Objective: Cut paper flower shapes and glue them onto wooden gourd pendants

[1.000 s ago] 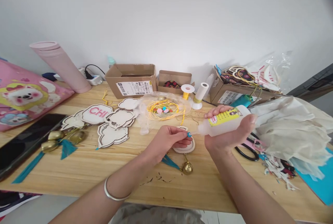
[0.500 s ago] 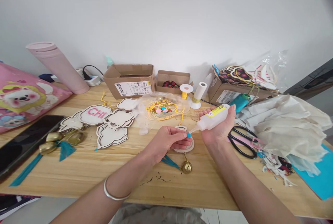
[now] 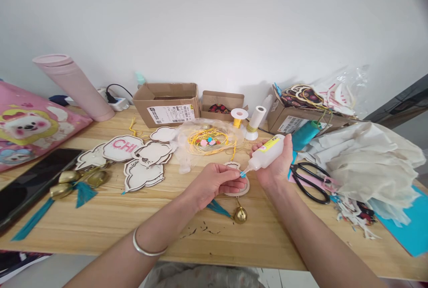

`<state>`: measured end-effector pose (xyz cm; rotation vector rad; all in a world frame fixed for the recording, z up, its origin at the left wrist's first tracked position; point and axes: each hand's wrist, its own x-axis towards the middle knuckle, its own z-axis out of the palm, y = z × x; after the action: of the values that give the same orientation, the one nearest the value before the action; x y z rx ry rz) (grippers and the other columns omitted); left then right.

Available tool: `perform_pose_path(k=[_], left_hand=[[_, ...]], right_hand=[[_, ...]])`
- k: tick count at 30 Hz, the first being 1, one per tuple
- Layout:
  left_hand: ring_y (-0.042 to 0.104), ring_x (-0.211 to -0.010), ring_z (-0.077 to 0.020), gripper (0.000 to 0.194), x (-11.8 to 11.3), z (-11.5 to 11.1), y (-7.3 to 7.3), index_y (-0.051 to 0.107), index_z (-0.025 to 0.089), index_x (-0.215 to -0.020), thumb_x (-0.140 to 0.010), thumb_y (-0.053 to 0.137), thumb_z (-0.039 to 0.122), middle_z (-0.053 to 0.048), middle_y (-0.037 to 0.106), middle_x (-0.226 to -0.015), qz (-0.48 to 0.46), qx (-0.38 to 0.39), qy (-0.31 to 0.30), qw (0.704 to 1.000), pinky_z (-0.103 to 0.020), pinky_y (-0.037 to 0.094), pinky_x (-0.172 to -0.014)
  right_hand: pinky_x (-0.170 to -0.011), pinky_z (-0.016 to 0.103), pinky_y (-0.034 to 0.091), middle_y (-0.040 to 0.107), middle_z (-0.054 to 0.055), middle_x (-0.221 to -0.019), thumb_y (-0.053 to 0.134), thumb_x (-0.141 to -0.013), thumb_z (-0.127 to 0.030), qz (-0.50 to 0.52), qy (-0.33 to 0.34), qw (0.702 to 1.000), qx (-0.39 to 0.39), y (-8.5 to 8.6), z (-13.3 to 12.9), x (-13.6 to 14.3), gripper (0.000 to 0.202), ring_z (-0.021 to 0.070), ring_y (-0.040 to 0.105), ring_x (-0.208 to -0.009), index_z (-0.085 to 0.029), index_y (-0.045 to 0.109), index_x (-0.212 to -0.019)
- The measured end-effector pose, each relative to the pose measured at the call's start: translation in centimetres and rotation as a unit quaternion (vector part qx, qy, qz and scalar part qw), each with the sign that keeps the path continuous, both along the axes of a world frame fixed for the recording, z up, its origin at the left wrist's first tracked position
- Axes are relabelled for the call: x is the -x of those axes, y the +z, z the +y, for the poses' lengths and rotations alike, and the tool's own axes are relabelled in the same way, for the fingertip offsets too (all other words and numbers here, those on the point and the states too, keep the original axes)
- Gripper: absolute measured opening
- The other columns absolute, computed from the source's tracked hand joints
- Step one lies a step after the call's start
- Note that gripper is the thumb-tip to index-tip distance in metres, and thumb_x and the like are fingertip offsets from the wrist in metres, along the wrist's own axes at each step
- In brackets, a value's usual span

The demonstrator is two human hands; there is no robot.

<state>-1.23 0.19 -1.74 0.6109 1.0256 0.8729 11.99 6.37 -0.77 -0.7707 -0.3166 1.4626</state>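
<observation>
Pinched between the thumb and fingers of my left hand (image 3: 219, 181) is a small blue piece (image 3: 243, 174). My right hand (image 3: 276, 167) is wrapped round a translucent glue bottle (image 3: 267, 152) with a yellow label, tilted so that its nozzle tip meets the blue piece. Under my left fingers lies a pale scalloped wooden plaque (image 3: 245, 187), partly hidden. A golden bell (image 3: 240, 215) hangs from its lower end, with a teal tassel (image 3: 219, 208) beside it. Yellow cord (image 3: 233, 152) runs from its top.
Wooden plaques (image 3: 143, 174), bells (image 3: 62, 190) and a phone (image 3: 36, 185) lie left. Behind are cardboard boxes (image 3: 143, 105), yellow cord in a plastic bag (image 3: 214, 138) and spools (image 3: 256, 121). Black-handled scissors (image 3: 309, 183), scraps and crumpled fabric (image 3: 377, 158) are at right.
My right hand and the glue bottle have shifted slightly left, and the nozzle now sits against the blue piece. My left hand has hardly moved.
</observation>
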Motion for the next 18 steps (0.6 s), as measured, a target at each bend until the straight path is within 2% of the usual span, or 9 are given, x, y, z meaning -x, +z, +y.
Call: perform_pose_path(k=[9,15,18], left_hand=[[0.064,-0.056,-0.0087,0.007,0.2,-0.2,0.3,0.071,0.011,-0.072,-0.071,0.068,0.018,-0.007,0.072,-0.069,-0.009,-0.006,0.0,1.0,-0.016,0.051,-0.058],[0.066,-0.058,-0.0092,0.007,0.9,0.0,0.5,0.071,0.01,-0.073,-0.073,0.066,0.015,-0.008,0.073,-0.071,-0.037,-0.002,0.015,0.999,-0.013,0.051,-0.054],[0.066,-0.058,-0.0098,0.006,1.4,0.0,0.5,0.07,0.01,-0.071,-0.073,0.067,0.015,-0.008,0.072,-0.069,-0.036,0.006,0.034,0.999,-0.013,0.052,-0.053]], right_hand=[[-0.04,0.022,0.041,0.048,-0.004,-0.052,0.047,-0.071,-0.065,-0.002,-0.011,1.0,-0.015,-0.2,0.4,-0.5,0.046,0.0103,0.049,-0.046,-0.019,0.045,-0.064],[-0.04,0.021,0.043,0.052,-0.005,-0.053,0.048,-0.074,-0.062,-0.043,-0.042,0.998,0.006,-0.2,1.2,-1.6,0.042,0.0101,0.052,-0.045,-0.02,0.048,-0.072],[-0.037,0.021,0.043,0.054,-0.006,-0.055,0.049,-0.071,-0.066,-0.045,-0.028,0.998,0.027,-0.2,1.8,-2.7,0.045,0.0109,0.054,-0.044,-0.021,0.049,-0.076]])
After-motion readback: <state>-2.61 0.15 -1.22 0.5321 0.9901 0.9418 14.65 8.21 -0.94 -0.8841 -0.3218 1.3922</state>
